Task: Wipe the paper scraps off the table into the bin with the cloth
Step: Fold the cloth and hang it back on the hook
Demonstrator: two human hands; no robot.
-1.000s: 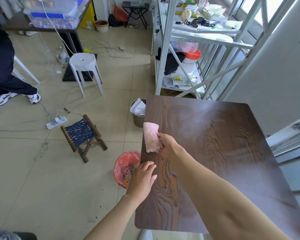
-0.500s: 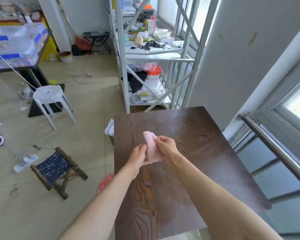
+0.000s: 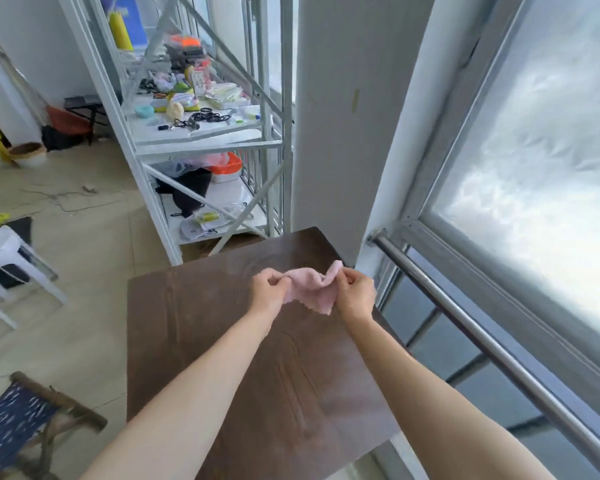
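Dark wood-grain table fills the lower middle of a bright workroom, a white metal shelving rack loaded with small items standing beyond its far edge and a large window with a steel rail along its right side. Above the table's far half, a person's left hand and right hand each pinch an upper corner of a pink cloth, fingers closed on the fabric, stretching it between them. A folding stool with blue fabric sits on the floor left of the table.
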